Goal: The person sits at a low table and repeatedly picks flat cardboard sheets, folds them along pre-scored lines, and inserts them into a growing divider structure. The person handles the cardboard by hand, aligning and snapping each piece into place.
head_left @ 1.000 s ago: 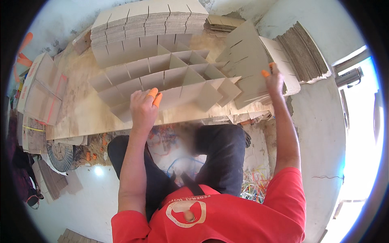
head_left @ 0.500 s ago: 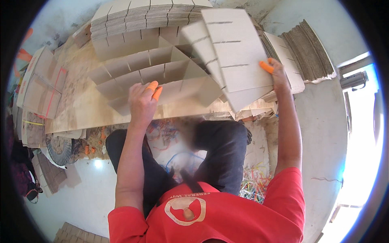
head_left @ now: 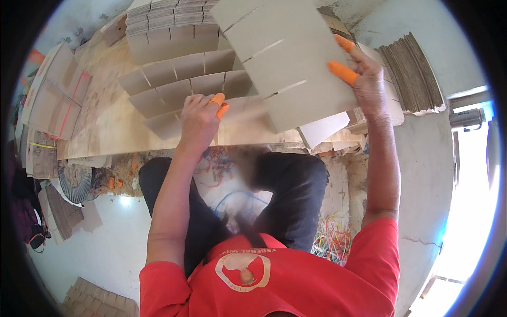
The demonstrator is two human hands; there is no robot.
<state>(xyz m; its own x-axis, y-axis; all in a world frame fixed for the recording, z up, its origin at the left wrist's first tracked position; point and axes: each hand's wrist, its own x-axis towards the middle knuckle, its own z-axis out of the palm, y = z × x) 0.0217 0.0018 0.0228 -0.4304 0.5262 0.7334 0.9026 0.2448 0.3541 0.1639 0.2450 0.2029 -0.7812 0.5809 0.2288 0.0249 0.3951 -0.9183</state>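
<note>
My left hand (head_left: 199,120), with orange finger covers, is closed in a pinch at the upper edge of the nearest slotted cardboard divider strip (head_left: 162,126). More slotted strips (head_left: 168,98) stand on edge in rows just beyond it. My right hand (head_left: 368,82), also with orange covers, grips the right edge of a broad cardboard sheet (head_left: 288,63) with several slots. That sheet is tilted above the right ends of the rows and hides them. A smaller cardboard piece (head_left: 323,128) shows below it, and I cannot tell whether it is held too.
A wooden board (head_left: 100,121) carries the work. Stacked slotted cardboard (head_left: 169,16) lies at the back, with another stack (head_left: 412,74) at the right. A carton (head_left: 55,95) stands at the far left. Tangled coloured straps (head_left: 332,238) lie beside my knee.
My right hand has lifted and turned its cardboard, bringing the broad sheet left over the standing rows. The fanned pieces behind it are now mostly hidden. My left hand has shifted slightly right.
</note>
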